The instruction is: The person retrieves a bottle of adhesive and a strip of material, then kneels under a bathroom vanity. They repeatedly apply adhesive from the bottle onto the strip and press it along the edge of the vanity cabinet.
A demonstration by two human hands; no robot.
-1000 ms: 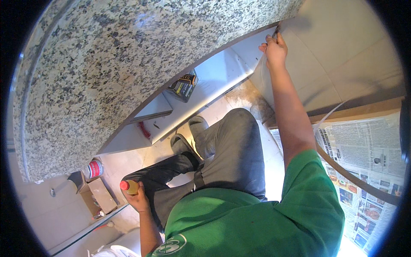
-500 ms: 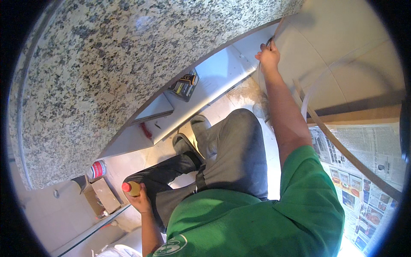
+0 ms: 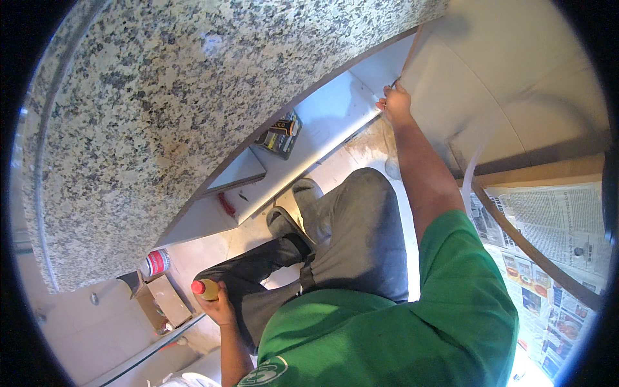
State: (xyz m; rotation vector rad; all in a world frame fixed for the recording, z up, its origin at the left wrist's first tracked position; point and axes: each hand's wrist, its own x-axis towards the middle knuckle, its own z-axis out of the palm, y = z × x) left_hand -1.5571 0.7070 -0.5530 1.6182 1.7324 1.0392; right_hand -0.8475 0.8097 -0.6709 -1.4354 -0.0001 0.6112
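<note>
My left hand [image 3: 222, 308] is wrapped round a small yellowish bottle [image 3: 207, 289] with a red cap, held beside my left knee. At the far right, my right hand [image 3: 396, 104] is closed at the front edge of a white cabinet's side panel. A thin brown edging strip [image 3: 411, 59] runs down that edge from under the countertop to my fingers, which pinch it. The lower part of the strip is hard to make out below the hand.
A speckled granite countertop [image 3: 142, 129] overhangs the white cabinet [image 3: 335, 103]. Inside stands a dark container [image 3: 284, 135]; a red-handled tool [image 3: 225, 204] lies nearby. A white-and-red can [image 3: 157, 262] and cardboard box [image 3: 169, 302] are at left. Newspaper [image 3: 554, 219] and a brown strip [image 3: 535, 245] lie at right.
My right hand has moved down along the panel edge, and more of the brown strip shows against it above the hand. My left hand still holds the bottle.
</note>
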